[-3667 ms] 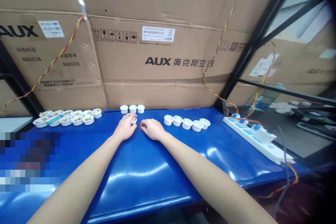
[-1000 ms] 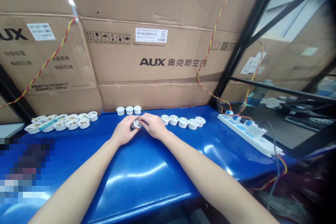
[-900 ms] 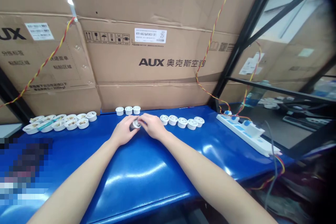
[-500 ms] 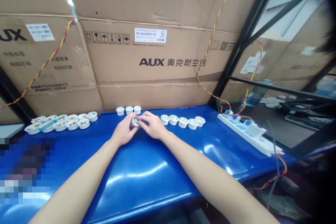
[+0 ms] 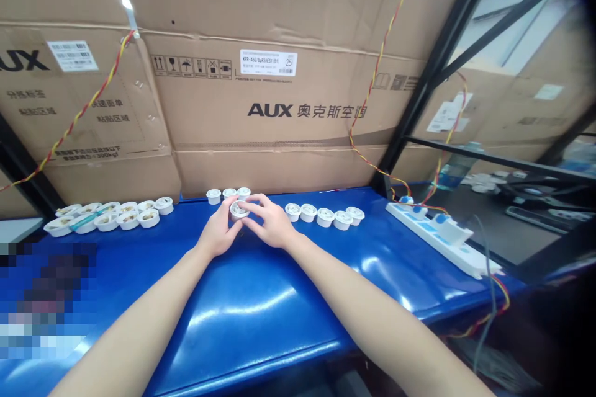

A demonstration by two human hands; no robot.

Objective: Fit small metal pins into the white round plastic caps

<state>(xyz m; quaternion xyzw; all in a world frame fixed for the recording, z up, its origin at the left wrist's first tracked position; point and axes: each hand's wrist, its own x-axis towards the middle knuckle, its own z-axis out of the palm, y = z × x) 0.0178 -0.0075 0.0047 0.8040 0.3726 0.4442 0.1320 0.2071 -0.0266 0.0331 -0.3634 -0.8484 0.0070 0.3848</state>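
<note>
Between my two hands is a small round white cup [image 5: 239, 209] with dark marks or contents showing on top. My left hand [image 5: 218, 228] is closed around its left side, thumb at the front. From the right, my right hand [image 5: 270, 223] grips the same cup with its fingers at the rim and its thumb low in front. Just behind stand three similar white cups [image 5: 213, 196] in a row. Right of my right hand, several more white cups [image 5: 325, 217] stand in a line on the blue table [image 5: 261, 316].
At the left, several white cups [image 5: 128, 218] with brownish contents stand in two rows, a teal stick-like tool [image 5: 88, 220] lying across them. A white power strip [image 5: 435, 236] lies on the right. Cardboard boxes [image 5: 279, 136] wall off the back, beside a black rack post [image 5: 421, 84].
My right fingers have shifted from the top of the cup to its rim and side, showing more of its top. The cup sits slightly nearer to me. The other cups have not moved.
</note>
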